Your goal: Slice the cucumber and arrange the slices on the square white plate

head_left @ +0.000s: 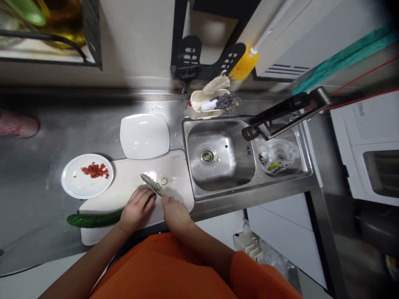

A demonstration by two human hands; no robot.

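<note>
A long green cucumber [95,219] lies across the near left part of the white cutting board [116,180]. My left hand [137,208] is closed over its right end, with a bit of the cut end showing past the fingers. In my right hand [176,214] a kitchen knife [150,183] is gripped, its handle hidden by the fingers. The blade points up and to the left, right beside the cut end. A few thin cucumber slices [163,181] rest on the wet board by the blade.
Left of the board stands a white plate [70,181] with chopped red pieces. A square white dish [144,135] sits behind it. To the right are a steel sink [199,178], a black faucet [271,112] and a plastic bag [282,153]. A brush holder [195,109] stands behind the sink.
</note>
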